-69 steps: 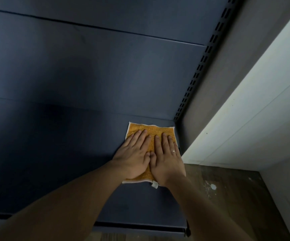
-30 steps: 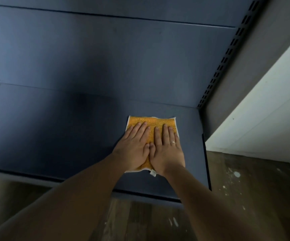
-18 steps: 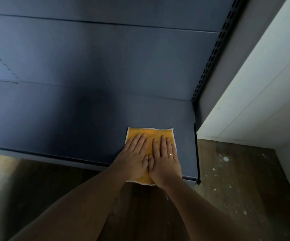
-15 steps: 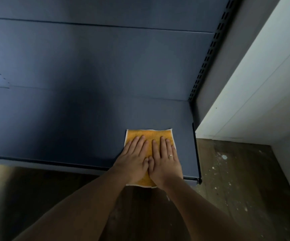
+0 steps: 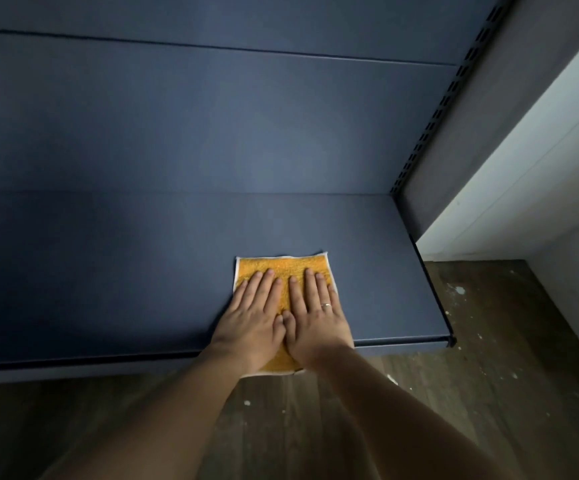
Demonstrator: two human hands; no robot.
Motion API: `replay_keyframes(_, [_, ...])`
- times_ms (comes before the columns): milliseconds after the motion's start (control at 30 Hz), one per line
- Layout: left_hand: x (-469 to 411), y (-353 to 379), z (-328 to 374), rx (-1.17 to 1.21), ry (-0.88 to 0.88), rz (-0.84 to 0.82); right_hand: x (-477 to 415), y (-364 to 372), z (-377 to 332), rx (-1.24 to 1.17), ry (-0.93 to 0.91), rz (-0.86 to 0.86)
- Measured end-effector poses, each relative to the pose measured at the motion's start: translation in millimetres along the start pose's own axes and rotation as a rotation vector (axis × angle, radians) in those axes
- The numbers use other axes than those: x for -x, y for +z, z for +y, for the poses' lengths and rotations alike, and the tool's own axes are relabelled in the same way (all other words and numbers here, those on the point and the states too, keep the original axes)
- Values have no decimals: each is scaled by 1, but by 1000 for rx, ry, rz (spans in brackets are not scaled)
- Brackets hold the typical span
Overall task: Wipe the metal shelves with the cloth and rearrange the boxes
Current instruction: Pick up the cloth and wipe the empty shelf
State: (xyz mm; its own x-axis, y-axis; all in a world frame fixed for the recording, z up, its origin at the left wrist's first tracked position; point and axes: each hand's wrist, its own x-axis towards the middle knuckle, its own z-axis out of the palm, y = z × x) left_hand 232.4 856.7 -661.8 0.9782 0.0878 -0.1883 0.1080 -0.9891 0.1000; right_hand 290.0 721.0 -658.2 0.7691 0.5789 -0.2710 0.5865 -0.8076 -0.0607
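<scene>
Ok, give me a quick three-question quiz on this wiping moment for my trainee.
1. True or false: only the left hand presses the orange cloth.
2. Which hand wears the ring? A) left hand B) right hand
3. Fill in: the cloth's near edge overhangs the shelf's ____ edge.

Key: 1 false, both hands lie flat on it; 2 B; 3 front.

The left hand and right hand cover the cloth's middle; the shelf is cropped left
</scene>
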Motion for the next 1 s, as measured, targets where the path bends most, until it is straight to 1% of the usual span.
replay_keyframes(100, [9,-2,-21,4,21,-8,-1,-3,-21,40,22,-40])
replay_keyframes(200, [9,-1,-25,4,47,3,1,-9,-21,76,18,-65])
replay_keyframes(267, [5,-1,-26,10,54,25,0,-8,-20,65,23,-57])
replay_keyframes(400, [-10,-7,-31,42,67,12,-15,-7,-18,2,52,-33])
replay_keyframes(1000, [-157,-33,-64,22,8,62,-170,-32,30,-30,19,108])
